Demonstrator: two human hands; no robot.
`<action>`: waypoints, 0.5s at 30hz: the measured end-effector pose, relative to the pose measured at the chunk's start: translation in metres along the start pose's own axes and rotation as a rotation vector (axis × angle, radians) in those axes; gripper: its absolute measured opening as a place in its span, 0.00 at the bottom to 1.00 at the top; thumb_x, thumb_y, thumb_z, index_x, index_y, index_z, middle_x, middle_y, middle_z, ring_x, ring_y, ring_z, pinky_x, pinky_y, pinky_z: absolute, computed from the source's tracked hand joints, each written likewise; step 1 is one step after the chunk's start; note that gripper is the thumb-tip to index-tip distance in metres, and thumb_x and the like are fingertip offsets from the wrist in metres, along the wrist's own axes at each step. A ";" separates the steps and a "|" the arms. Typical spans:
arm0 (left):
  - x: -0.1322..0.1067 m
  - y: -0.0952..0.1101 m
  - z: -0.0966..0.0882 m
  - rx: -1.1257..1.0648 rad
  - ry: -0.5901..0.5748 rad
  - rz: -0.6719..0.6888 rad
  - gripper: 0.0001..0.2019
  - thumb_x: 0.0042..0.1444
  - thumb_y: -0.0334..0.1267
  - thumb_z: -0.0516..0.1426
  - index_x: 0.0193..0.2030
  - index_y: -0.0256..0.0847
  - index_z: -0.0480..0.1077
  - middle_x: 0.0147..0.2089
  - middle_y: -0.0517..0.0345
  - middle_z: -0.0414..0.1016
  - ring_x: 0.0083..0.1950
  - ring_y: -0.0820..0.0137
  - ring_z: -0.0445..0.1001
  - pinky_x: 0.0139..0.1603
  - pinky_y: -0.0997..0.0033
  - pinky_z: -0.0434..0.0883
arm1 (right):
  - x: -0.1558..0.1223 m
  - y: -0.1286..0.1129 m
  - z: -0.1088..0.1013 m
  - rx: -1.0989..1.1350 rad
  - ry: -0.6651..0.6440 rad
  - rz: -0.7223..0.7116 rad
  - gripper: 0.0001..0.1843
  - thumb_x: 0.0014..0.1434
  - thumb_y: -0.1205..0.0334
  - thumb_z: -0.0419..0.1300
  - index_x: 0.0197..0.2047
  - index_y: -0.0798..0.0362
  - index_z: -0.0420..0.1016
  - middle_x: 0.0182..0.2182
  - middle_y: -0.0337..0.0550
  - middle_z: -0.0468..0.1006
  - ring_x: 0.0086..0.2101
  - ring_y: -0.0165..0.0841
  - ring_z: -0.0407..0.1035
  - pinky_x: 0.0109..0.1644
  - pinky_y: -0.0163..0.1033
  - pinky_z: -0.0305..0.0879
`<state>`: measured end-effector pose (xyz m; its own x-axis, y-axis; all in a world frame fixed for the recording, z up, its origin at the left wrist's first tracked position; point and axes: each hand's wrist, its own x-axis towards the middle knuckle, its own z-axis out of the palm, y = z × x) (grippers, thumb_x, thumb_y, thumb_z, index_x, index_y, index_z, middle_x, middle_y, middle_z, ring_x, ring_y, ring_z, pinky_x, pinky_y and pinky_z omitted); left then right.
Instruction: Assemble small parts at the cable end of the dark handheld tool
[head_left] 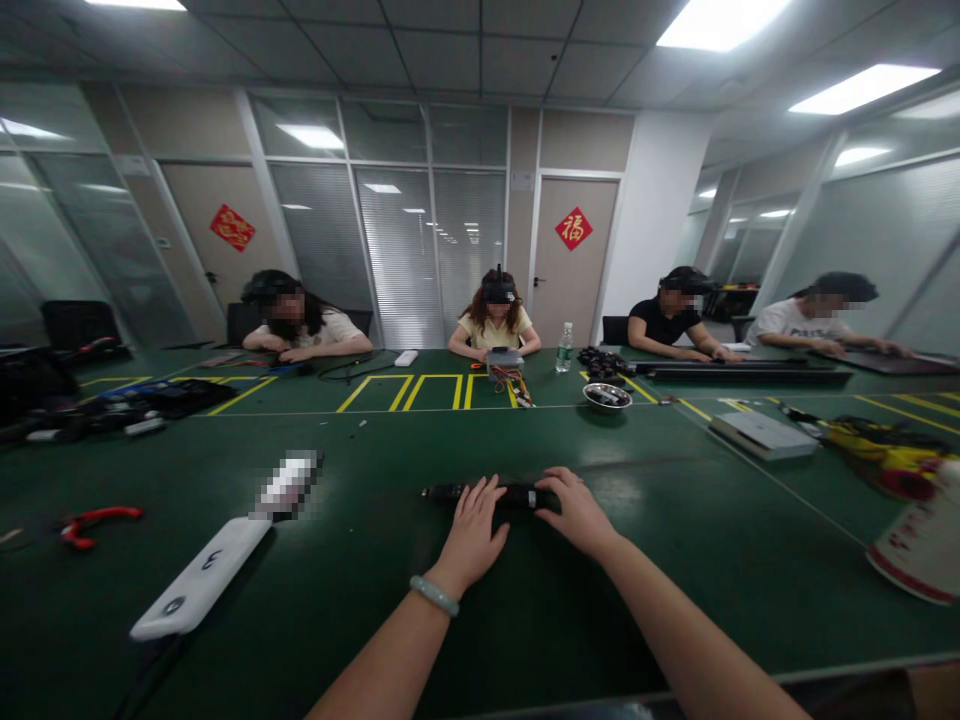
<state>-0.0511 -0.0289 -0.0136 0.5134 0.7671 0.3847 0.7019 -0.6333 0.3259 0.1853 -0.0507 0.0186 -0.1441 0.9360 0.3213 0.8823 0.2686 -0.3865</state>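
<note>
A black electric screwdriver [517,496], slim and rod-shaped, lies crosswise on the green table, its narrow tip pointing left. Over its middle rests my left hand [474,530], fingers stretched across the body and thumb held apart. My right hand [577,510] has thumb and curled fingers around the screwdriver's right end, beside a small white label. Part of the body is hidden beneath the left fingers. A pale bracelet [434,595] circles my left wrist.
On the left lie a white power strip [206,570] and red-handled pliers [97,522]. A metal bowl [607,398], a water bottle [565,350] and a white box [763,435] stand farther off. A white-and-red container [919,545] is at right. Several people work across the table.
</note>
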 end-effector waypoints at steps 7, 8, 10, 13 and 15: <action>0.007 0.003 0.001 -0.022 -0.019 -0.031 0.25 0.62 0.43 0.51 0.65 0.47 0.54 0.70 0.55 0.51 0.71 0.58 0.46 0.69 0.45 0.46 | -0.039 0.034 -0.035 -0.109 -0.206 0.171 0.10 0.57 0.53 0.60 0.38 0.47 0.78 0.40 0.43 0.73 0.40 0.37 0.70 0.45 0.40 0.63; 0.008 0.004 0.001 -0.023 -0.013 -0.015 0.25 0.62 0.42 0.51 0.65 0.46 0.54 0.70 0.54 0.51 0.71 0.58 0.47 0.69 0.44 0.46 | -0.041 0.034 -0.036 -0.111 -0.206 0.175 0.09 0.58 0.54 0.59 0.38 0.47 0.78 0.39 0.43 0.74 0.39 0.36 0.70 0.44 0.40 0.63; 0.013 0.010 0.002 -0.025 -0.004 0.028 0.25 0.61 0.42 0.52 0.65 0.46 0.55 0.70 0.54 0.50 0.71 0.58 0.47 0.69 0.44 0.47 | -0.042 0.031 -0.035 -0.127 -0.195 0.192 0.09 0.57 0.55 0.59 0.38 0.47 0.78 0.39 0.42 0.75 0.37 0.35 0.71 0.41 0.38 0.63; 0.022 0.020 0.004 -0.016 0.015 0.092 0.24 0.61 0.40 0.53 0.64 0.48 0.57 0.70 0.56 0.51 0.70 0.60 0.48 0.70 0.47 0.46 | -0.037 0.026 -0.030 -0.171 -0.191 0.227 0.10 0.54 0.55 0.63 0.39 0.48 0.78 0.37 0.44 0.76 0.35 0.36 0.71 0.38 0.38 0.63; 0.030 0.028 0.007 -0.015 0.029 0.118 0.23 0.60 0.40 0.53 0.63 0.48 0.57 0.70 0.56 0.52 0.70 0.61 0.49 0.70 0.49 0.45 | -0.032 0.025 -0.025 -0.181 -0.186 0.243 0.11 0.52 0.57 0.64 0.40 0.48 0.78 0.37 0.44 0.77 0.36 0.38 0.72 0.38 0.39 0.63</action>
<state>-0.0128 -0.0234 0.0012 0.5775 0.6836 0.4464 0.6296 -0.7209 0.2895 0.2236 -0.0798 0.0203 0.0154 0.9975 0.0690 0.9636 0.0036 -0.2673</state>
